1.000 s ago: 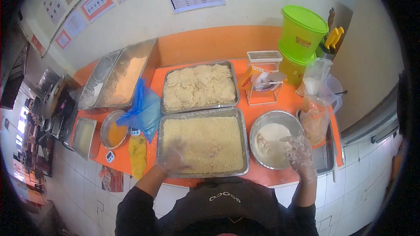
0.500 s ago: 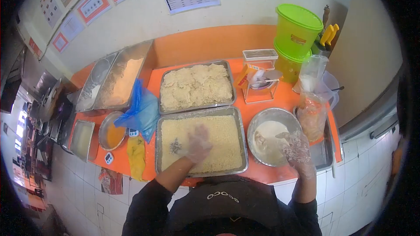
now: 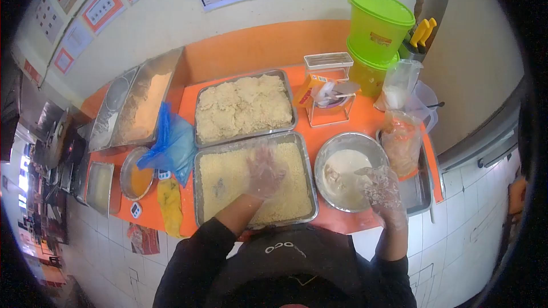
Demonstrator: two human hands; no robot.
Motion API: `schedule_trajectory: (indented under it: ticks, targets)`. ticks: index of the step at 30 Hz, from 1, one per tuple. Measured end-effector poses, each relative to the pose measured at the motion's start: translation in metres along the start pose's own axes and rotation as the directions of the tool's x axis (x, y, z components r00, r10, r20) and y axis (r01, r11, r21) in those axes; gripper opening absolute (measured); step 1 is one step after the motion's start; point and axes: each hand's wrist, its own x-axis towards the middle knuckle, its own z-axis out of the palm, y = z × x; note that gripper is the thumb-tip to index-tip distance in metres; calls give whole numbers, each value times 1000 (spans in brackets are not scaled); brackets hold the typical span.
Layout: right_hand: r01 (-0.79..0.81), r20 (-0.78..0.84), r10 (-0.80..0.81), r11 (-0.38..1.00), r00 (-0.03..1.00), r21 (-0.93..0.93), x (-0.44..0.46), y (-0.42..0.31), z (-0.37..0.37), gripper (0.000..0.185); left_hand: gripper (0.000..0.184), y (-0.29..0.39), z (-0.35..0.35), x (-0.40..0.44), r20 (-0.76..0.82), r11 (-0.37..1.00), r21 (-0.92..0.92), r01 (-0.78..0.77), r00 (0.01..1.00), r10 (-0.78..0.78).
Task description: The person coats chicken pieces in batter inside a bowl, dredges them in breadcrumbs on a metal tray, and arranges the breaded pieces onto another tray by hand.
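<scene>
My left hand [image 3: 266,175], in a clear plastic glove and blurred by motion, is over the near metal tray [image 3: 311,194] of pale crumbs [image 3: 228,165]. Its fingers look spread, with nothing held. A small dark patch shows in the crumbs to its left. My right hand [image 3: 386,196], gloved and coated with white bits, is at the right rim of a steel bowl [image 3: 357,137]. Its fingers are apart and hold nothing. White powder [image 3: 349,162] and a pale lump lie in the bowl.
Behind the near tray is another tray of pale clumps [image 3: 245,105]. At left are a blue bag [image 3: 177,148], a bowl of orange liquid [image 3: 138,181] and a metal flour bin [image 3: 151,102]. Green tubs [image 3: 377,34] and a plastic bag [image 3: 402,148] are at right.
My left hand has moved from the near tray's left side to its middle, over the crumbs. My right hand stays by the bowl. The whole view has shifted slightly.
</scene>
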Motion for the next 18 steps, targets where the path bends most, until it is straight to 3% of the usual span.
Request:
schedule_trajectory:
  ticks: [2,4,5,7,10,13,15,17,18]
  targets:
    - [-29,-9,29,1000,1000,-3,5,2,2,26,83,-4,-2,12,-173,999,-51,-14,985,5]
    - [-132,8,133,991,991,-23,2,-4,-2,27,80,19,-60,24,-303,986,-167,-25,953,-27]
    - [-171,3,171,985,985,36,0,-2,0,27,78,21,-54,17,-92,999,-51,9,996,-14]
    - [-171,-5,172,980,985,103,3,4,2,28,74,23,-38,-4,318,982,189,16,945,-76]
    - [6,-6,-6,999,1000,47,12,-7,-6,28,72,3,-23,9,23,983,137,121,992,-125]
    - [32,-42,-30,998,999,48,13,-12,-7,27,70,-21,-22,31,-266,981,62,182,951,-160]
    - [-103,-31,111,976,993,193,5,-3,-3,28,70,-34,-28,20,36,885,435,163,980,-198]
    - [-115,-9,120,970,993,214,4,-4,-7,28,67,-41,-25,3,140,784,614,93,964,-225]
    - [-55,-24,60,984,998,168,14,-7,-12,29,65,-50,-12,6,88,767,637,83,980,-179]
